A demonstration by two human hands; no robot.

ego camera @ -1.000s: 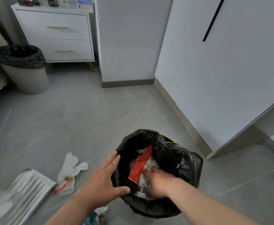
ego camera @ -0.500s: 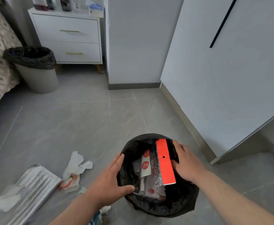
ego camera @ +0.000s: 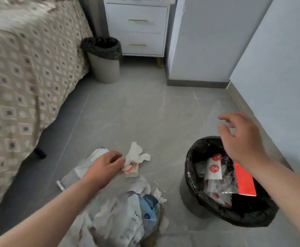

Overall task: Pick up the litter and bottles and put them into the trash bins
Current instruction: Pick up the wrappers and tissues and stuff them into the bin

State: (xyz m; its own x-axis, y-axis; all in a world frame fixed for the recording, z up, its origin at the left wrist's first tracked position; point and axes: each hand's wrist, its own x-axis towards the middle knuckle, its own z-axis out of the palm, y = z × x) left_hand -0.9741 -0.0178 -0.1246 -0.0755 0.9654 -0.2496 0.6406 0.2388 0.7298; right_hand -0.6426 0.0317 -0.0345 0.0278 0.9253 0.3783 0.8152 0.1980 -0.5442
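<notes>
A bin lined with a black bag (ego camera: 192, 168) stands on the floor at the lower right. Inside it lie a red card (ego camera: 245, 182) and white wrappers with red dots (ego camera: 214, 168). My right hand (ego camera: 240, 139) hovers above the bin's far rim, fingers loosely spread and empty. My left hand (ego camera: 106, 166) reaches over a flat clear plastic package (ego camera: 72, 175); its loosely curled fingertips are at the left edge of a crumpled white tissue (ego camera: 136, 154) on the floor. A pile of wrappers and tissues (ego camera: 133, 214) lies in front of me.
A second bin with a black liner (ego camera: 103, 50) stands farther off between the bed (ego camera: 21, 68) and a white nightstand (ego camera: 140, 27). A white cabinet (ego camera: 279, 68) runs along the right. A thin stick (ego camera: 159, 187) lies near the pile.
My right hand let go of the red card and rose out of the bin. My left hand left the bin's rim and moved left to the tissue. The view swung left.
</notes>
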